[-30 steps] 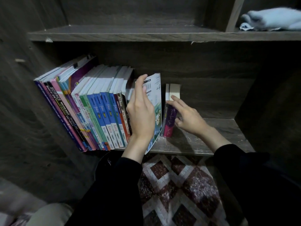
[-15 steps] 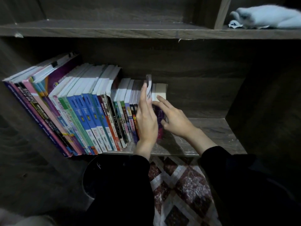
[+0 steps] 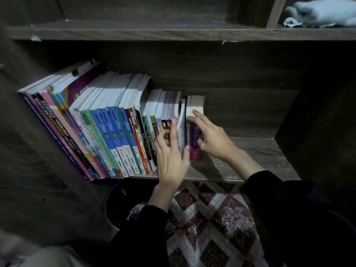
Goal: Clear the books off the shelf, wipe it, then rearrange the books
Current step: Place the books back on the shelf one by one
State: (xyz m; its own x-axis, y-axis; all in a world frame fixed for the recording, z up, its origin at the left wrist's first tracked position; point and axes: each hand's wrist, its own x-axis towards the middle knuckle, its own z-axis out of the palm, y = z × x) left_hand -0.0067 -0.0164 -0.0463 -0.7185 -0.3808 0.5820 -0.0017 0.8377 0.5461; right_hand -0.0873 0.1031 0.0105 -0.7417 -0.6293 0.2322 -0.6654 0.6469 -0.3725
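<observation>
Book [image 3: 182, 122] upright, pinched in left hand [image 3: 171, 160]

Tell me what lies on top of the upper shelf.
A crumpled pale blue cloth lies on the upper shelf, to the right of a wooden divider. The picture's edge cuts off the cloth's right end, and the shelf's back is in shadow.

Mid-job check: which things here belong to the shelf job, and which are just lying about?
Job: row of books; thin white book, in left hand; purple book, touched by right hand; shelf; blue cloth, probably for wiping.
Lying about: dark bin; patterned rug.
</observation>
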